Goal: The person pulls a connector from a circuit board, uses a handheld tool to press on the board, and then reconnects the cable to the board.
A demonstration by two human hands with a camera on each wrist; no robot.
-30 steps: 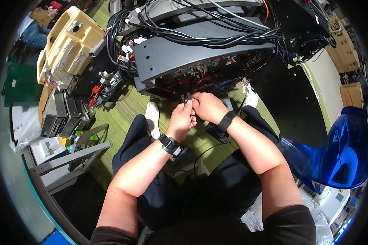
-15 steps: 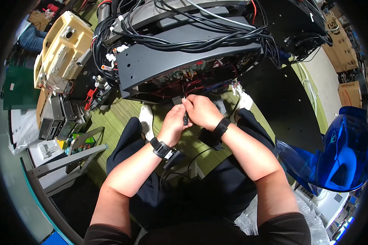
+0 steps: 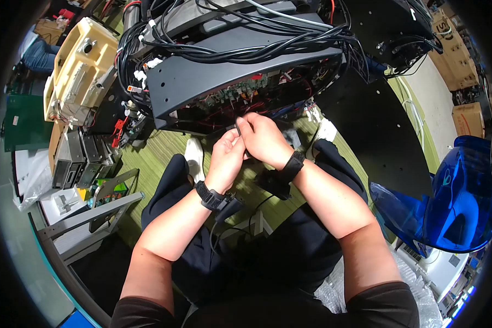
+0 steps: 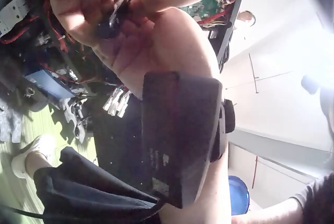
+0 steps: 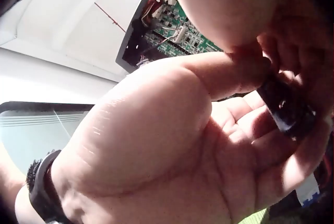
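Both hands meet in front of the open side of a dark metal housing (image 3: 218,79). Between them is a small black piece (image 5: 287,106), partly hidden by fingers in the head view. My left hand (image 3: 226,161) has its fingers curled around the piece (image 4: 109,25), palm showing in the left wrist view. My right hand (image 3: 266,141) pinches it between thumb and fingers, as the right wrist view shows. The two hands touch or overlap at the fingers. Green circuit boards (image 5: 182,33) and red wires lie inside the housing.
Bundled black cables (image 3: 246,53) run over the housing. A dark panel (image 3: 377,131) stands at the right, near a blue glossy shell (image 3: 462,197). At the left are a cream plastic part (image 3: 85,68), metal boxes (image 3: 68,164) and a grey frame (image 3: 93,213).
The housing and surroundings have shifted left and slightly up in the head view. Both hands have also shifted left, still together. The grey flat part seen by the fingers half a second ago no longer shows.
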